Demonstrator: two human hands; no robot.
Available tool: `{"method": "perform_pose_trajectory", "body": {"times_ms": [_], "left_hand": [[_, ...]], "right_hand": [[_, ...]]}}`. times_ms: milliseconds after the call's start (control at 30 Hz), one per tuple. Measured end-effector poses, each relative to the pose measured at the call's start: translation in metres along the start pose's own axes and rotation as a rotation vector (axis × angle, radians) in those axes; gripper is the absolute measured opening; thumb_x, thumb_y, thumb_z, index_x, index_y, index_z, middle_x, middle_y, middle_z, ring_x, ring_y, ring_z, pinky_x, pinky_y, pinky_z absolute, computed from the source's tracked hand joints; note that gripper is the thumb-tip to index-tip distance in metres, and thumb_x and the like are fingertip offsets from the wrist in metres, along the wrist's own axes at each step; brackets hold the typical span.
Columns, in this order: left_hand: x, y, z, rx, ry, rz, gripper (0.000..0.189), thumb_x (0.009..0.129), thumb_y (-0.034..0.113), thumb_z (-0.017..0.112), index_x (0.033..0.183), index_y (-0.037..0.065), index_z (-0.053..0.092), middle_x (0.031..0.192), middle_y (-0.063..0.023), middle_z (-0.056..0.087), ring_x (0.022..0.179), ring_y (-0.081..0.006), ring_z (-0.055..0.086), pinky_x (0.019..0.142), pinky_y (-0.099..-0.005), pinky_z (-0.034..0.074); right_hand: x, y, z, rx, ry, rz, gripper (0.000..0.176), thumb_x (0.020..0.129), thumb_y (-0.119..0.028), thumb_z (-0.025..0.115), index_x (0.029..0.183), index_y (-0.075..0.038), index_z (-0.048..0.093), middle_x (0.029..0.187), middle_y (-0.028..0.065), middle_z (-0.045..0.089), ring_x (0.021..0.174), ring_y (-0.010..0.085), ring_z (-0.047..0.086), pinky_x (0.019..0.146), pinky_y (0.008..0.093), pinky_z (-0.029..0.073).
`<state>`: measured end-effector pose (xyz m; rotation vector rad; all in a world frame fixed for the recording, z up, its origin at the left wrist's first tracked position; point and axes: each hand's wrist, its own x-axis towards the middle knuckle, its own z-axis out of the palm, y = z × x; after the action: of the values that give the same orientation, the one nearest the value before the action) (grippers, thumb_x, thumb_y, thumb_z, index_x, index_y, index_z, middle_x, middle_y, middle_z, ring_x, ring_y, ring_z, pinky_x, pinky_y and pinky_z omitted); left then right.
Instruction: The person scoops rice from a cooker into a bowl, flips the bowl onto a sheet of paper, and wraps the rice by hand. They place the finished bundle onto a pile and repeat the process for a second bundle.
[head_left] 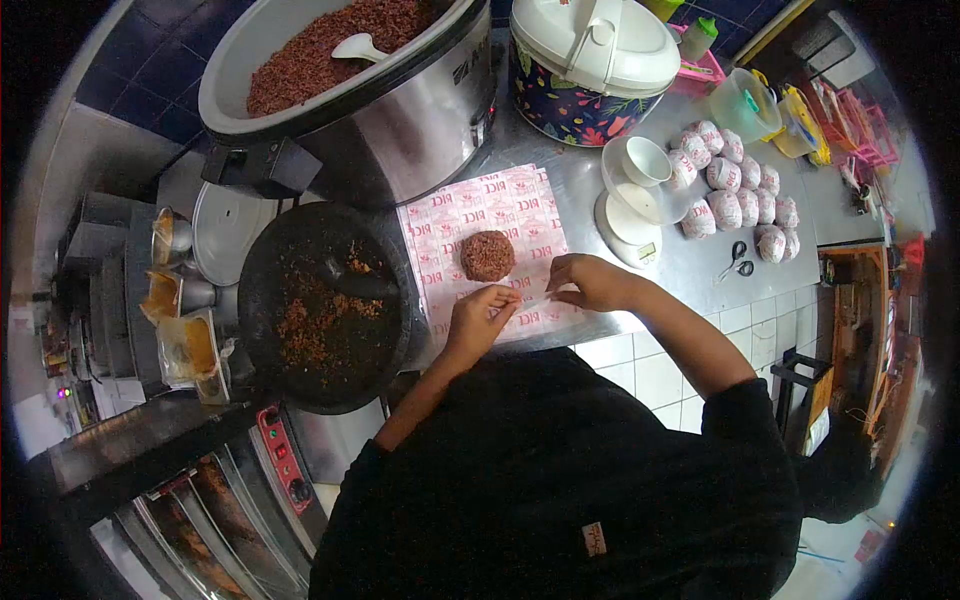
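A round ball of reddish-brown rice (488, 256) sits on printed paper sheets (440, 215) on the steel counter. Just below the ball, my left hand (483, 318) has its fingertips pressed together at the paper. My right hand (590, 283) is to the right of the ball, its thumb and fingers bent close over the paper's lower right part. A small gap separates the two hands. What either set of fingertips holds is too small to make out.
A large cooker of rice (400, 140) stands behind, a dark pan (325, 310) at left. To the right are a scale (630, 230) with bowls, scissors (737, 258) and several wrapped balls (725, 175). A patterned container (575, 95) stands at the back.
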<state>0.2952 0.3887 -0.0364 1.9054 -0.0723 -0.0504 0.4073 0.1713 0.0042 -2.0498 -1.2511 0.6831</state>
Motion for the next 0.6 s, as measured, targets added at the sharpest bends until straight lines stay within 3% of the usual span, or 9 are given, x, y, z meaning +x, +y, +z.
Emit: {"method": "perform_pose_trajectory", "body": {"times_ms": [100,200,400,467,600], "left_hand": [[0.003,0.004,-0.002,-0.018,-0.013,-0.056,0.016,0.081,0.007,0.069,0.094,-0.001,0.062,0.092,-0.0114,0.07,0.084,-0.0185,0.069,0.073,-0.0299,0.053],[0.005,0.004,-0.003,0.002,-0.035,0.028,0.02,0.081,0.007,0.069,0.097,-0.001,0.06,0.093,-0.0126,0.069,0.085,-0.0187,0.069,0.074,-0.0307,0.053],[0.005,0.002,-0.005,-0.005,-0.083,-0.027,0.027,0.081,0.01,0.069,0.106,0.003,0.06,0.093,-0.0123,0.07,0.087,-0.0225,0.069,0.075,-0.0336,0.053],[0.005,0.009,-0.011,0.114,-0.112,0.01,0.024,0.081,0.015,0.069,0.103,0.005,0.063,0.091,-0.0131,0.069,0.084,-0.0263,0.068,0.073,-0.0358,0.053],[-0.003,0.001,-0.022,0.421,-0.07,0.157,0.02,0.08,0.011,0.07,0.098,0.004,0.066,0.093,-0.0135,0.069,0.085,-0.0243,0.068,0.075,-0.0329,0.053]], "right_hand": [[0.004,-0.001,-0.005,-0.045,-0.027,0.066,0.015,0.076,-0.014,0.07,0.084,-0.003,0.068,0.086,0.0134,0.061,0.085,0.0305,0.06,0.076,0.0376,0.048],[0.007,-0.003,-0.009,-0.027,-0.022,0.102,0.015,0.074,-0.014,0.072,0.079,-0.002,0.067,0.084,0.0126,0.061,0.083,0.0306,0.06,0.075,0.0384,0.048],[0.011,0.002,-0.011,0.161,0.017,0.175,0.019,0.068,-0.013,0.079,0.071,-0.001,0.064,0.075,0.0133,0.061,0.069,0.0292,0.061,0.063,0.036,0.048],[0.011,0.003,-0.012,0.201,0.102,0.164,0.02,0.067,-0.013,0.08,0.07,-0.001,0.064,0.074,0.0137,0.061,0.065,0.0285,0.061,0.061,0.0344,0.047],[0.008,0.002,-0.021,0.167,0.1,0.164,0.017,0.071,-0.012,0.078,0.072,-0.001,0.065,0.075,0.0127,0.061,0.066,0.0286,0.06,0.062,0.0347,0.048]]}}
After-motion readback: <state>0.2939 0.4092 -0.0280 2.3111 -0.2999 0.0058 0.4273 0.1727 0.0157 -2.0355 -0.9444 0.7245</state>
